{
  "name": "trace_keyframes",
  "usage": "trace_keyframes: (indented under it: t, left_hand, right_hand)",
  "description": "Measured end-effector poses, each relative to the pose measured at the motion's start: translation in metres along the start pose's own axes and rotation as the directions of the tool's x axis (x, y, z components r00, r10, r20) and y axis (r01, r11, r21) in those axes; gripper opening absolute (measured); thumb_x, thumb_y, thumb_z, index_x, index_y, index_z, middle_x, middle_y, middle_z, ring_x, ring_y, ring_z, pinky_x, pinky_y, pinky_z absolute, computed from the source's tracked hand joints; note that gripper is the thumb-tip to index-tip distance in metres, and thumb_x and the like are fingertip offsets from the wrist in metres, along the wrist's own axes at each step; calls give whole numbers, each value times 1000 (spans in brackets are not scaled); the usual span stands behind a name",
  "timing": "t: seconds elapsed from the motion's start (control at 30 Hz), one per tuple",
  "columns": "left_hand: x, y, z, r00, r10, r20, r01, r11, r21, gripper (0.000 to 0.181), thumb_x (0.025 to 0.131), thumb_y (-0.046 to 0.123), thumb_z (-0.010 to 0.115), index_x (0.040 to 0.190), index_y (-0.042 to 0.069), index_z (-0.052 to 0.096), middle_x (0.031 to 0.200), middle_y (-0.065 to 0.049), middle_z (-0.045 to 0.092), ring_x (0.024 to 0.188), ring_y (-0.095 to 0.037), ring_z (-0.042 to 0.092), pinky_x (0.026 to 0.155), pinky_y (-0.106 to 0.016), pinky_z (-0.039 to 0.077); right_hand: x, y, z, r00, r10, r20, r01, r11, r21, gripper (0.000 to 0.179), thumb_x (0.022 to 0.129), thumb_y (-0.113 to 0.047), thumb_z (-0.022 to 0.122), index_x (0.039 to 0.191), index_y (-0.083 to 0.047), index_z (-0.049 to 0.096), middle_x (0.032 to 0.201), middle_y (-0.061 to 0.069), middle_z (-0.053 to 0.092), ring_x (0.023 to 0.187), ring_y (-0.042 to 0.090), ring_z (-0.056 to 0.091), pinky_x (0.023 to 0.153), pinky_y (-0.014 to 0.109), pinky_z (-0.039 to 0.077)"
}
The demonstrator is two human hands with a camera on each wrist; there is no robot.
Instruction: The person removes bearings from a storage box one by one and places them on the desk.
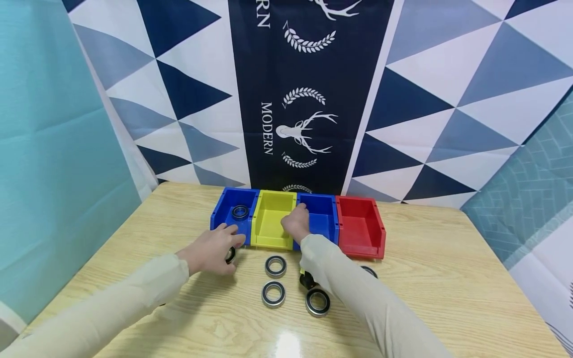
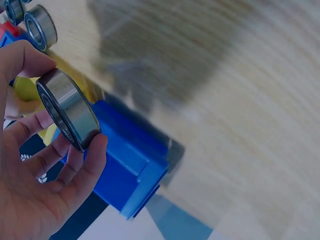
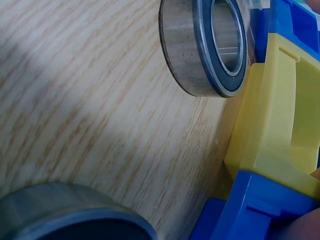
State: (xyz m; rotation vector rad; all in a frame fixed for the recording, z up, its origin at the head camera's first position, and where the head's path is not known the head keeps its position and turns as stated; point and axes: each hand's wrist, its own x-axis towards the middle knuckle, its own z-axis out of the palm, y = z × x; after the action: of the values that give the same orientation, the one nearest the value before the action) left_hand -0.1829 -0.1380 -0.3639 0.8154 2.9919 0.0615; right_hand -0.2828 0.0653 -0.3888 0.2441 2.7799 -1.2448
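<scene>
My left hand [image 1: 218, 251] pinches a ball bearing [image 2: 70, 110] between thumb and fingers, in front of the left blue bin [image 1: 216, 219]. In the left wrist view the bearing is tilted, its shiny outer ring facing the camera. My right hand [image 1: 297, 222] is at the border of the yellow bin [image 1: 274, 242] and the second blue bin [image 1: 330, 233]. Its fingertips are hidden in the head view, and only bits of it show at the right wrist view's edge, so whether it holds anything is unclear. Another bearing [image 1: 240, 212] lies inside the left blue bin.
A red bin [image 1: 361, 249] ends the row at the right. On the wooden table [image 1: 215, 318] lie a bearing [image 1: 275, 267] before the yellow bin, a second bearing [image 1: 267, 302] nearer me, and a third bearing [image 1: 318, 312] beside the right sleeve. The sleeve partly covers another bearing [image 1: 369, 271].
</scene>
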Motion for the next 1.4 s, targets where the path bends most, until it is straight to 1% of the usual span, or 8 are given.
trace_keyframes:
  t: [0.2, 0.33, 0.47, 0.6, 0.73, 0.9, 1.13, 1.4]
  left_hand:
    - [-2, 2, 11, 999, -29, 29, 30, 999, -39, 48, 69, 35, 80, 109, 16, 61, 101, -1, 56, 93, -25, 53, 76, -42, 53]
    - [-1, 1, 18, 998, -44, 38, 46, 998, -42, 48, 68, 36, 81, 107, 17, 60, 101, -1, 55, 96, -27, 55, 78, -44, 54]
    - [0, 1, 23, 998, -54, 37, 57, 996, -65, 45, 69, 35, 82, 103, 17, 59, 99, -1, 54, 94, -26, 54, 74, -42, 53]
    - [0, 0, 27, 999, -39, 16, 40, 996, -75, 44, 69, 34, 81, 103, 16, 60, 101, -3, 55, 90, -23, 51, 75, -40, 52]
    - [1, -1, 30, 999, -36, -6, 36, 997, -67, 44, 70, 32, 80, 106, 16, 60, 104, -4, 56, 94, -25, 52, 79, -42, 52]
    - [1, -2, 32, 999, -45, -8, 45, 996, -71, 45, 72, 31, 78, 111, 16, 60, 107, -5, 56, 98, -27, 54, 81, -44, 53]
    - [0, -3, 34, 999, -36, -32, 34, 996, -78, 43, 72, 29, 78, 109, 16, 61, 103, -4, 55, 98, -26, 56, 81, -44, 54]
    - [-1, -4, 34, 999, -50, -15, 49, 996, -77, 44, 73, 31, 78, 111, 17, 60, 106, -5, 54, 93, -21, 50, 78, -40, 53]
  right_hand:
    - [0, 1, 0, 1000, 6, -1, -6, 1000, -3, 69, 85, -4, 58, 143, 8, 22, 135, 28, 46, 122, 36, 52, 104, 45, 45]
    - [0, 2, -1, 1000, 6, 0, -6, 1000, -5, 70, 84, -4, 58, 143, 8, 23, 135, 28, 46, 121, 36, 52, 104, 44, 45]
    - [-1, 1, -1, 1000, 2, 9, -2, 1000, -1, 70, 85, -4, 57, 144, 8, 22, 136, 28, 45, 123, 36, 51, 104, 45, 45]
    - [-1, 0, -2, 1000, -6, 16, 6, 1000, 2, 69, 86, -5, 57, 144, 7, 22, 136, 27, 45, 124, 36, 51, 105, 45, 44]
    - [1, 0, -2, 1000, -11, 11, 11, 1000, 7, 67, 87, -6, 57, 144, 7, 22, 136, 27, 45, 125, 35, 50, 105, 45, 44]
    - [1, 0, -2, 1000, -3, 11, 3, 1000, 9, 70, 87, -5, 57, 145, 6, 21, 138, 27, 44, 125, 36, 50, 105, 45, 44]
    - [2, 0, 1, 1000, -1, 13, 1, 1000, 4, 68, 86, -5, 58, 143, 6, 23, 134, 27, 46, 119, 35, 53, 101, 45, 47]
    - [2, 1, 2, 1000, 8, 3, -8, 1000, 1, 68, 85, -5, 60, 143, 6, 25, 134, 26, 47, 121, 35, 52, 103, 45, 46]
